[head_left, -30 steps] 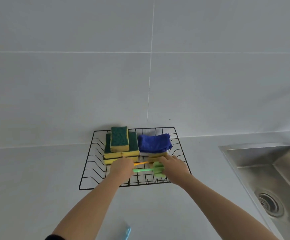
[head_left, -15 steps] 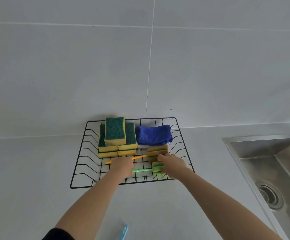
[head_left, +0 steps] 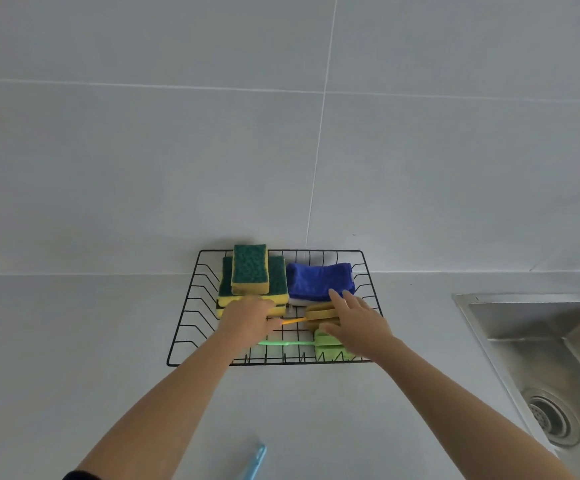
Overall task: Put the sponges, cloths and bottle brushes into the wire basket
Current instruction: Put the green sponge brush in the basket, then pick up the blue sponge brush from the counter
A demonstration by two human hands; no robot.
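A black wire basket (head_left: pixel 191 289) stands on the counter against the wall. At its back left lies a stack of green-and-yellow sponges (head_left: pixel 250 268), at its back right a folded blue cloth (head_left: pixel 319 280). An orange bottle brush (head_left: pixel 295 320) lies across the middle, and a green bottle brush (head_left: pixel 281 342) lies along the front. My left hand (head_left: pixel 247 317) covers the orange handle's left end with its fingers curled over it. My right hand (head_left: pixel 354 323) rests with fingers spread over both brush heads. A light blue brush handle (head_left: pixel 255 462) lies on the counter below the basket.
A steel sink (head_left: pixel 530 341) with a drain (head_left: pixel 551 420) is set into the counter at the right. Grey wall tiles rise directly behind the basket. Grey countertop stretches left of the basket and in front of it.
My right hand has released the green brush head and spread its fingers farther back. My left hand has shifted from the green handle to the orange one. The green brush lies free.
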